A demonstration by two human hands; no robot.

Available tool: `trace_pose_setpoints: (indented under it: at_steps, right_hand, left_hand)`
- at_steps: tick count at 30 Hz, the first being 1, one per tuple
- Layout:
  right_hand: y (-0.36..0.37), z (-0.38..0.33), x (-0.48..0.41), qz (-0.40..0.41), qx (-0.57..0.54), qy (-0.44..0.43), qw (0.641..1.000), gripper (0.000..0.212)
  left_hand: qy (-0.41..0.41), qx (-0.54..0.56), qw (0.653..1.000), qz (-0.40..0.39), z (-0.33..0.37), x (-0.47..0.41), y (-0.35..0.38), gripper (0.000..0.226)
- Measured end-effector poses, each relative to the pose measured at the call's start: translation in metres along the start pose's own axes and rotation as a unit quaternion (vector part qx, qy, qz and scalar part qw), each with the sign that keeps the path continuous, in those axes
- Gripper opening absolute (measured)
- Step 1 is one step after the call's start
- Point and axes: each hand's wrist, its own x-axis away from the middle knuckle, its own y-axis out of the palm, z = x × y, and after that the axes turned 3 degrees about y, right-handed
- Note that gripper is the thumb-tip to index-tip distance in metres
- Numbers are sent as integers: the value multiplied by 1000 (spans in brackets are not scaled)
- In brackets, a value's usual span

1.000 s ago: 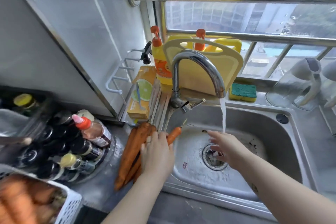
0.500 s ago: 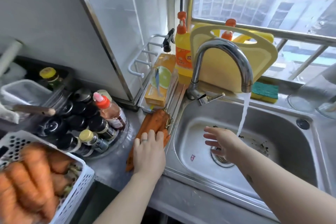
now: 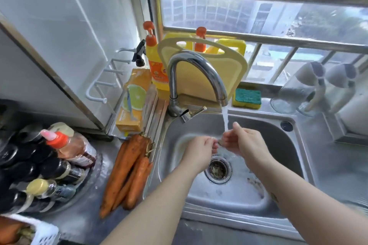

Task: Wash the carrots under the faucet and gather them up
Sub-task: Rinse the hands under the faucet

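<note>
Several orange carrots [image 3: 127,173] lie in a bundle on the steel counter just left of the sink [image 3: 282,167], tips pointing toward me. Water runs from the curved faucet [image 3: 201,69] into the basin. Both my hands are under the stream, above the drain [image 3: 218,168]. My left hand [image 3: 199,150] has its fingers curled and holds nothing. My right hand [image 3: 244,142] is relaxed with one finger raised, and its fingertips meet the left hand. Neither hand touches a carrot.
A white basket [image 3: 42,231] with more carrots sits at the bottom left. Sauce bottles [image 3: 49,163] crowd a round tray left of the carrots. Behind the faucet stand a yellow cutting board [image 3: 203,77], detergent bottles [image 3: 155,61] and a sponge [image 3: 247,98]. Glass jugs [image 3: 310,91] stand at the right.
My left hand has left the carrot bundle on the counter and moved right into the sink. Both hands now meet under the running water.
</note>
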Motion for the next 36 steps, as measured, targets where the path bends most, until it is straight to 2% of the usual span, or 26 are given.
trace_pose_setpoints:
  at_steps: [5, 10, 14, 21, 25, 33, 36]
  right_hand:
    - [-37, -8, 2, 25, 81, -67, 994, 42]
    - [-56, -1, -7, 34, 92, -52, 994, 36]
    - [-60, 5, -12, 32, 94, -28, 995, 33]
    - [-64, 1, -15, 29, 106, -13, 994, 30]
    - [-71, -2, -17, 30, 105, -5, 994, 29]
    - [-75, -1, -14, 23, 113, 4, 993, 27]
    - [-74, 1, -13, 23, 131, 3, 991, 26]
  left_hand:
    - [-5, 87, 994, -62, 19, -21, 29, 21]
    - [6, -70, 995, 64, 14, -38, 12, 26]
    - [51, -104, 990, 86, 18, -53, -15, 40]
    - [101, -166, 974, 116, 11, -62, -25, 39]
    - [106, -152, 972, 145, 19, -69, -33, 37]
    - [71, -156, 980, 105, 24, -57, -27, 42]
    - [27, -162, 985, 44, 19, -43, -16, 41]
